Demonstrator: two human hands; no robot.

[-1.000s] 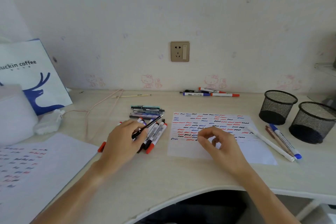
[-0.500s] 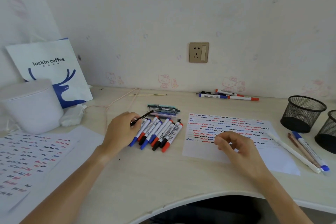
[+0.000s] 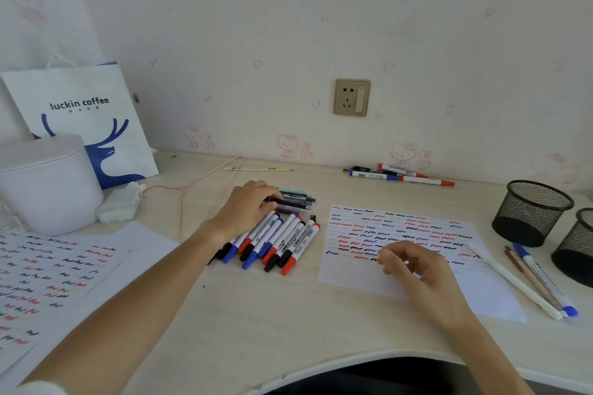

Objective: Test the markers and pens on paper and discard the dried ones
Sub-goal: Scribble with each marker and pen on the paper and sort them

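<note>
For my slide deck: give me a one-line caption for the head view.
Left hand grips a black pen above the marker row; right hand rests on the test paper.

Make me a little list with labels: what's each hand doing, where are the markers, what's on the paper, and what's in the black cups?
left hand: holds a black pen over the pen stack
right hand: fingers loosely curled, holding nothing, rests on the test paper
markers: side by side left of the paper, caps red, blue, black
paper marks: red, blue, black squiggles
mesh cups: look empty
</note>
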